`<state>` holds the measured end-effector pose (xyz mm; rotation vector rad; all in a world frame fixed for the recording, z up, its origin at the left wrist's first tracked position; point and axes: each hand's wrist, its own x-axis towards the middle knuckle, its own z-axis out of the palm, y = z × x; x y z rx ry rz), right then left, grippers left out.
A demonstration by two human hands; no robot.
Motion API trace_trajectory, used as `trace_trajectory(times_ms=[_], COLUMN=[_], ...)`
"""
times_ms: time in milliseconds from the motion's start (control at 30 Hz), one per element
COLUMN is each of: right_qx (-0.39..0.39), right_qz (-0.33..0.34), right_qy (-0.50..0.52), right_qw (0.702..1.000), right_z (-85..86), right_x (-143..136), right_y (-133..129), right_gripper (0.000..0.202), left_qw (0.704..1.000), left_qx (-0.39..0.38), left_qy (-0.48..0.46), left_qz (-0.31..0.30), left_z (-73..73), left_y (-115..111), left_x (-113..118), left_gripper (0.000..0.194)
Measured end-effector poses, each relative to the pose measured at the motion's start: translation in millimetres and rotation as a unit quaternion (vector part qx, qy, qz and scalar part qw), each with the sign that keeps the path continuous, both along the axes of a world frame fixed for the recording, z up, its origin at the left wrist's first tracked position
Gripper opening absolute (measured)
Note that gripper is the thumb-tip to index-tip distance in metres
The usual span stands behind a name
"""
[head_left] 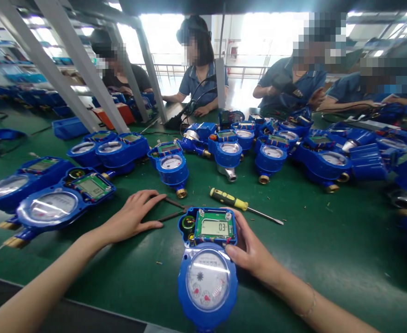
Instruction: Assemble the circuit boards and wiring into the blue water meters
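Observation:
A blue water meter (208, 282) is in front of me, its round dial facing up and its top compartment uncovered. Inside that compartment sit a green circuit board with a lit display (214, 228) and a round black part. My right hand (250, 247) grips the meter's right side, thumb at the front and fingers behind. To the left, my left hand (136, 215) holds a pair of pliers (175, 210) by the handle ends, thumb on one handle and fingers on the other. The handles are spread, and the jaws point toward the meter.
A yellow-and-black screwdriver (229, 199) lies beyond the meter, with small screws scattered around. More blue meters (170, 162) stand across the green table (127, 277). A blue bin (69, 127) and grey posts (75, 69) are at left. Several co-workers sit opposite.

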<state>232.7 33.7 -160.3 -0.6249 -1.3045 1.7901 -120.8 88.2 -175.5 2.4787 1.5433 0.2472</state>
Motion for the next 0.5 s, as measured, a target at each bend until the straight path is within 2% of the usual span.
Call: trace_trajectory(times_ms=[133, 300, 400, 500], right_qx=[-0.022, -0.03, -0.026, -0.014], right_qz=[-0.012, -0.064, -0.077, -0.071], right_qy=[-0.009, -0.041, -0.04, -0.023], right_qw=[1.0, 0.997, 0.996, 0.997], right_z=[5.6, 13.3, 15.1, 14.9], right_x=[-2, -5, -6, -6], right_y=[-2, -12, -20, -26], right_gripper=[0.068, 0.062, 0.065, 0.079], left_qw=[1.0, 0.999, 0.999, 0.998], left_qx=[-0.007, -0.031, -0.033, -0.039], left_qy=[0.026, 0.029, 0.039, 0.021], left_qz=[0.011, 0.002, 0.017, 0.051], left_z=[7.3, 16.4, 34.3, 65.3], left_y=[-22, -42, -54, -73], left_x=[3, 6, 4, -2], left_gripper=[0.06, 0.048, 0.045, 0.04])
